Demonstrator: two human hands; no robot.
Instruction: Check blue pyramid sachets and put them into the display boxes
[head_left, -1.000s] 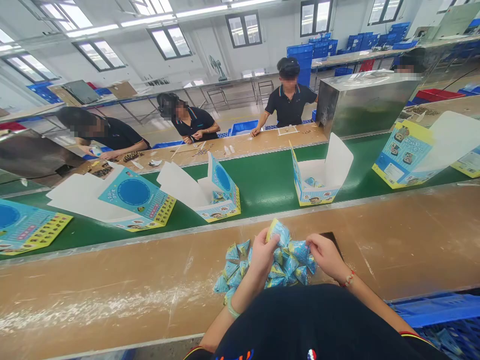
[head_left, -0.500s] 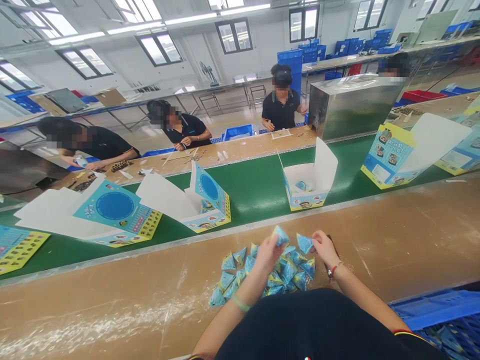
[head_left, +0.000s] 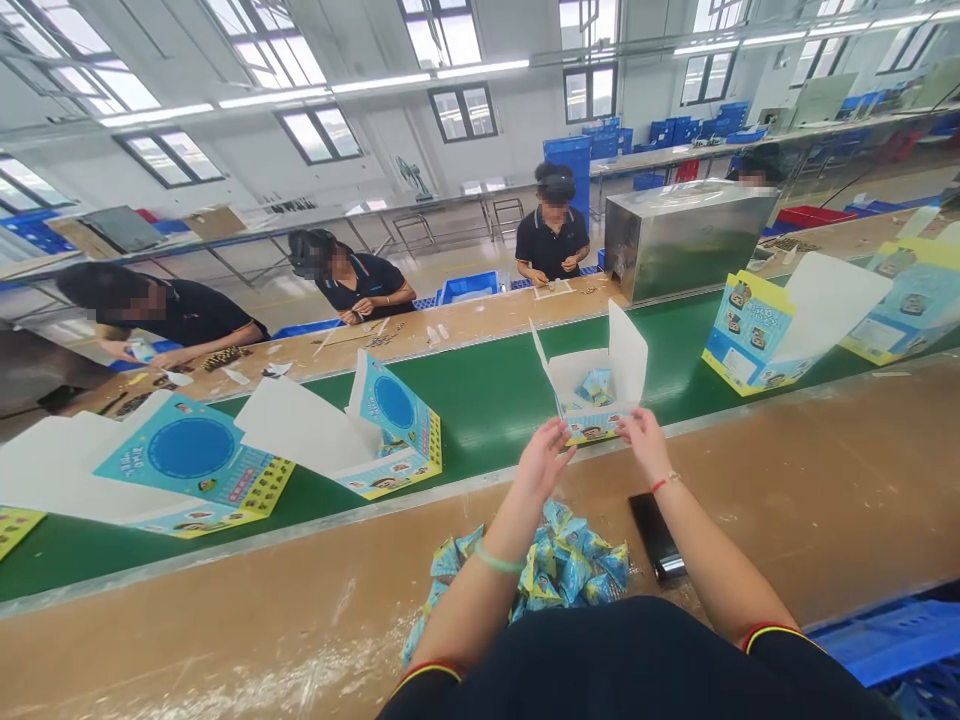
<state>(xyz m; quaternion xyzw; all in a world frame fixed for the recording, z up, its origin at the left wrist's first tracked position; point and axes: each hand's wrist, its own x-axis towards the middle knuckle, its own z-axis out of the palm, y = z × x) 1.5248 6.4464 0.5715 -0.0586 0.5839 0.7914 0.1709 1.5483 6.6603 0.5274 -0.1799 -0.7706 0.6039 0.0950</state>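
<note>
An open carton [head_left: 594, 429] with raised white flaps stands in front of me on the green belt. Several blue-and-yellow triangular packets [head_left: 595, 384] lie inside it. My left hand [head_left: 543, 460] is at the carton's front left corner, thumb and fingers apart, with no packet in it. At the front right corner is my right hand [head_left: 645, 440], fingers loosely bent and close against the printed side; whether they press on it is hard to see. Below my hands, a pile of the same packets [head_left: 574, 570] lies on the brown worktop, partly covered by my left forearm.
More open cartons stand on the green belt [head_left: 480, 435], left [head_left: 191, 450] and right [head_left: 750, 335]. A black phone [head_left: 658, 538] lies by my right forearm. Co-workers sit across the belt beside a metal housing [head_left: 686, 240]. A blue crate [head_left: 892, 640] is at lower right.
Both hands have moved forward from the pile to the carton's front. The packets they held are gone from them, and more packets show in the carton. The phone is now uncovered.
</note>
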